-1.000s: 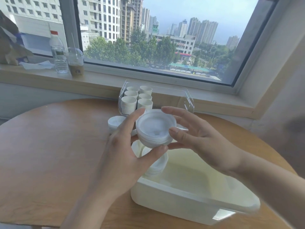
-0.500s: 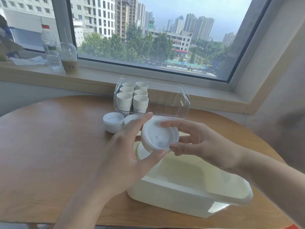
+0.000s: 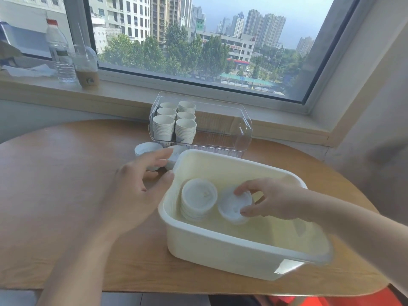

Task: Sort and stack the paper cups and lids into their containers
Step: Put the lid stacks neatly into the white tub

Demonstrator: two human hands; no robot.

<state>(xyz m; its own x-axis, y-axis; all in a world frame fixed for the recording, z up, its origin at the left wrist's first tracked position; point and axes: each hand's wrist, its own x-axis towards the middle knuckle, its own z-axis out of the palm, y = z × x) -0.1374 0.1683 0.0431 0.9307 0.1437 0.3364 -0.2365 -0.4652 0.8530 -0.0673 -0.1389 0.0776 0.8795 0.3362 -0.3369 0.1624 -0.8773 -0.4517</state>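
The right hand (image 3: pixel 271 200) reaches into the white tub (image 3: pixel 223 246) and pinches a small stack of lids (image 3: pixel 234 206) between thumb and fingers; the stack sits low in the tub, whether it rests on the floor cannot be told. At 9 o'clock of this stack, just beside it, a taller stack of lids (image 3: pixel 198 198) stands upright in the tub, near the left wall. The left hand (image 3: pixel 136 191) hovers over the table (image 3: pixel 55 184) outside the tub, at 9 o'clock of the taller stack, with fingers spread and loosely extended, gripping nothing; its thumb lies close to the tub's left rim, contact cannot be confirmed. At 12 o'clock of the left hand, two further piles of lids (image 3: pixel 143 150) rest on the table, partly hidden by the fingers. At 12 o'clock of the tub, a clear plastic box (image 3: pixel 234 129) holds six stacks of paper cups (image 3: pixel 174 122), arranged in two rows in its left portion, mouths upward. The clear box appears to touch the tub's far rim. On the window sill (image 3: pixel 132 93), at 11 o'clock of the table, stand a water bottle (image 3: pixel 60 51) and a lidded drink cup (image 3: pixel 86 67), just beside each other
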